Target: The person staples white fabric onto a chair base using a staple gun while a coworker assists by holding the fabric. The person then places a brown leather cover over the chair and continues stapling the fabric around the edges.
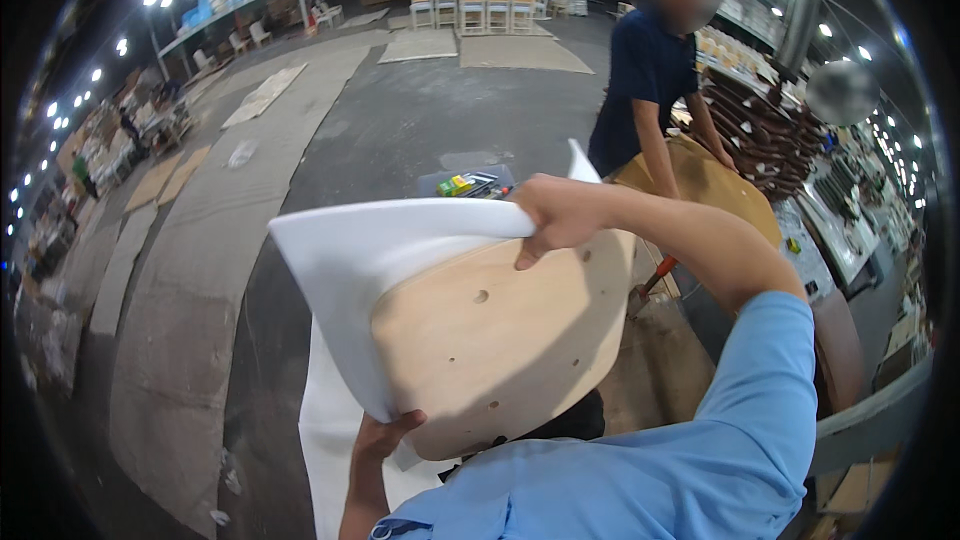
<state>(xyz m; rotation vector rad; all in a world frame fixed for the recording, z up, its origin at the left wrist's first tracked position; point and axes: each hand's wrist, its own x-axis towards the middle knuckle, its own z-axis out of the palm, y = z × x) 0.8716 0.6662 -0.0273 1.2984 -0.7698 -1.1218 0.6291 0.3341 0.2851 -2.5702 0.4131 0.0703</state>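
Through my remote feed, I see the pale wooden panel (pixel 510 330) tilted before the blue-shirted torso (pixel 620 475), the white sheet (pixel 335 255) behind it, jutting past its upper-left edges. My right fingers (pixel 530 248) clamp both at the top; my left fingers (pixel 403 422) hold the panel's lower-left edge.

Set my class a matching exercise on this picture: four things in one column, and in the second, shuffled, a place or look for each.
Column one
1. panel
2. sheet
3. right hand
4. left hand

Column two
A. at the panel's lower left edge
B. white, behind the panel
C. at the panel's upper edge
D. pale wood with holes

Pairs: 1-D, 2-B, 3-C, 4-A
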